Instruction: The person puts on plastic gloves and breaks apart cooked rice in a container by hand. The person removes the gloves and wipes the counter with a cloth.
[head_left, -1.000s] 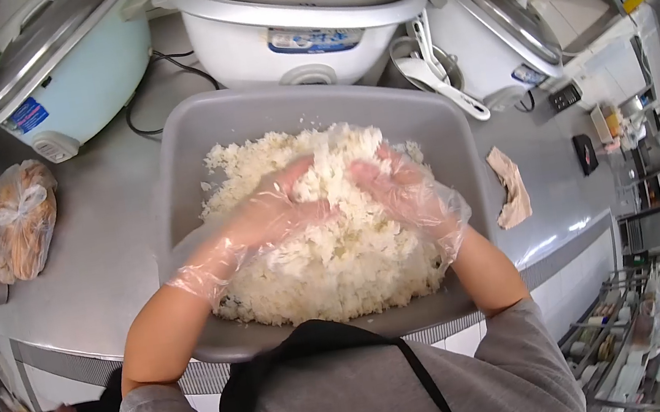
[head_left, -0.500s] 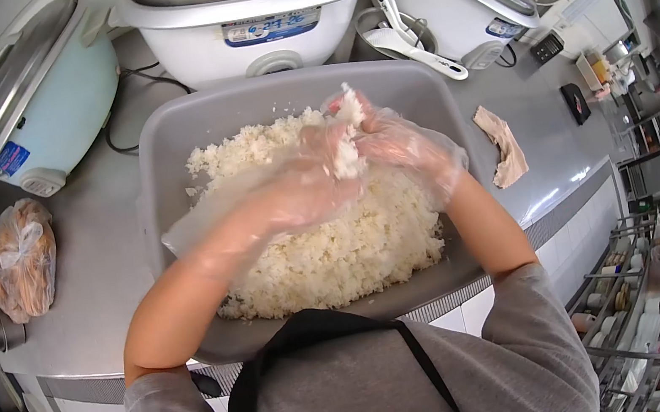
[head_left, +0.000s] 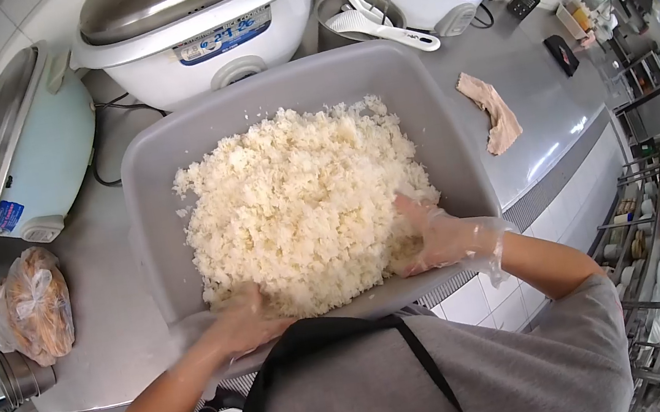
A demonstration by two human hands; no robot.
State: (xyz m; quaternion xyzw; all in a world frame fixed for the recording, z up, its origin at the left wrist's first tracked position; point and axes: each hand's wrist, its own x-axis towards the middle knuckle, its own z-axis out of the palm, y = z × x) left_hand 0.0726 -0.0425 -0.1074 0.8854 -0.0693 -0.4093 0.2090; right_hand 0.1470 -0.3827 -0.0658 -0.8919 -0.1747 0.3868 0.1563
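Note:
A large mound of cooked white rice point(head_left: 303, 197) fills the middle of a grey plastic tub point(head_left: 147, 182). My left hand point(head_left: 243, 319), in a clear plastic glove, touches the rice at the near left edge. Its thumb points up, apart from the fingers, which are partly sunk in the rice and blurred. At the near right edge, my gloved right hand point(head_left: 441, 236) presses against the mound with thumb and fingers spread apart. Its fingertips are hidden in the rice.
Rice cookers point(head_left: 211, 40) stand behind the tub. A metal pot point(head_left: 329, 31) holds white rice paddles point(head_left: 384, 27). A crumpled beige cloth point(head_left: 495, 113) lies right; a tied plastic bag point(head_left: 39, 305) sits left. Stacked metal containers point(head_left: 23, 375) are near that bag.
Both hands have come down from above the rice to the mound's near left and right edges. The clump between them is gone from the hands. The camera view has tilted.

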